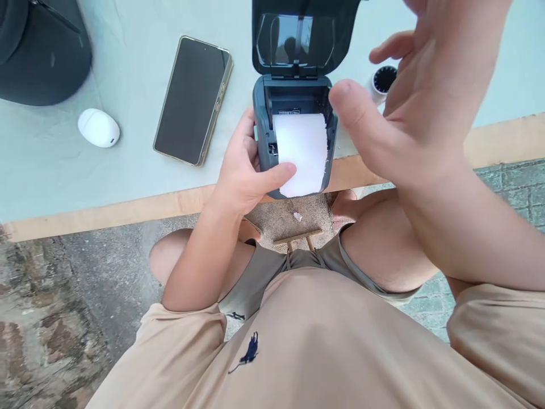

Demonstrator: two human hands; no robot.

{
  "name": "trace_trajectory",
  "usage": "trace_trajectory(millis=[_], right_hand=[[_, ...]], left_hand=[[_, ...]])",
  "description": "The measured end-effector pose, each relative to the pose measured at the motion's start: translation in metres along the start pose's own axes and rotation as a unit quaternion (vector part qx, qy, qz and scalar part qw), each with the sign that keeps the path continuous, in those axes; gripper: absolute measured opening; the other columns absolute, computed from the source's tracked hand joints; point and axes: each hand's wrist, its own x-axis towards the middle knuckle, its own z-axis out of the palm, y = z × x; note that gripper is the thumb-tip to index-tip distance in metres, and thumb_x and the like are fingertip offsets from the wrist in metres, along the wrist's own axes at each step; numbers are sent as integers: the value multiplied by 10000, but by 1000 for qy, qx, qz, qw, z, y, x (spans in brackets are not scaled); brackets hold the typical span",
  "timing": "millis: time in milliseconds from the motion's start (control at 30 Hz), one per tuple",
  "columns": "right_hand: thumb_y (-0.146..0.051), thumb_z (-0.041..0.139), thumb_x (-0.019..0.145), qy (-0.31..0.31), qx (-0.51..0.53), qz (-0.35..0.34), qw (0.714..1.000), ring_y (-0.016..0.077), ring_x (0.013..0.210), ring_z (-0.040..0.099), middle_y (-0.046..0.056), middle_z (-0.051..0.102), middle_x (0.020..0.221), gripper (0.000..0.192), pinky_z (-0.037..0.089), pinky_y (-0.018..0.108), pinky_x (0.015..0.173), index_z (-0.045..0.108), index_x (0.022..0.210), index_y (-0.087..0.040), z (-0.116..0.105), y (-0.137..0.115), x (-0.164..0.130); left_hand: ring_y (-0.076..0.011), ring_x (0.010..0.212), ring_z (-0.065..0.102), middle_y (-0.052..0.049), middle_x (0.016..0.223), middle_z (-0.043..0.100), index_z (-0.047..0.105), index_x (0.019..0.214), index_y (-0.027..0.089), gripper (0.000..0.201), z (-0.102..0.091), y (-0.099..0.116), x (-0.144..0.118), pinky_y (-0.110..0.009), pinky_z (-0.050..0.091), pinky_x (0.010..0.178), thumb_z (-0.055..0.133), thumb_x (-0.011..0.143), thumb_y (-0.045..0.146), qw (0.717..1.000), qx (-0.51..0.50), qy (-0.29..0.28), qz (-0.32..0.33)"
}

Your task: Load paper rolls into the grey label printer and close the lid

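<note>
A dark portable label printer [260,102] is held at the table's near edge, its lid [302,40] swung up and back. White paper [303,142] comes out of its bay and lies over the front rim. My left hand [251,165] grips the printer from the left side, the thumb pressing on the paper and the other fingers partly hidden behind the body. To the right of the printer my right hand [417,108] is raised with fingers apart and nothing visible in it. Its thumb tip is close to the printer's right wall; whether they touch I cannot tell.
A phone [193,101] and a white earbud case [99,128] lie on the pale-covered table [131,170], left of the printer. A black bag [42,57] occupies the far left corner. Partly behind my right hand stands a small white round object with a dark face [384,78].
</note>
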Motion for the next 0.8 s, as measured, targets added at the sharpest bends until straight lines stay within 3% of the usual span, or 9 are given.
trace_trajectory(millis=[100,167,300,467,633,700,800], right_hand=[[-548,436,967,15,-167,-117,979,167,1282,554,24,568,1324,531,508,313,1070,575,1329,-186,-2,-4,-2],[-494,376,996,-14,-193,-161,968,161,1186,575,27,618,1203,461,521,324,1041,626,1245,-197,-4,-8,-3],[-391,460,956,-52,-172,-246,953,145,1080,561,37,622,1050,286,512,333,987,636,1070,-197,-6,-10,-2],[-432,480,940,-110,-183,-246,946,169,1052,565,64,554,997,272,514,412,947,665,1024,-252,-5,0,-3],[-370,454,962,-120,-187,-268,937,165,1072,554,52,576,1090,254,488,447,1008,673,1024,-257,-1,-1,-7],[-417,474,956,-106,-157,-243,951,172,1160,537,97,552,1155,347,494,424,1064,662,1153,-202,1,-5,-10],[-467,532,929,-140,-68,-151,976,157,1405,415,127,438,1421,607,486,306,1172,474,1423,-118,3,-12,-12]], left_hand=[[-356,1180,641,-80,1204,677,550,1245,257,774,-3,1,0,-498,577,983,887,550,314,1000,17,-7,-2],[-365,1214,620,-69,1238,670,542,1251,279,803,-4,1,0,-506,562,1015,898,532,313,1000,20,-16,4],[-387,1283,580,-84,1304,642,532,1245,263,815,-5,0,1,-531,529,1075,909,523,289,999,-2,-35,18],[-356,1246,602,-75,1301,637,498,1263,280,844,-6,-2,3,-503,564,1029,909,528,335,999,3,-43,14],[-352,1269,591,-66,1217,666,596,1187,307,701,-5,-4,4,-493,542,1043,855,600,587,997,-61,-53,20],[-296,1160,640,-50,1172,673,607,1185,317,593,-3,-5,3,-444,573,959,806,694,583,996,-71,-31,40],[-240,1008,670,-36,1111,682,630,1188,316,480,0,-5,0,-383,586,825,789,763,473,995,-56,-18,77]])
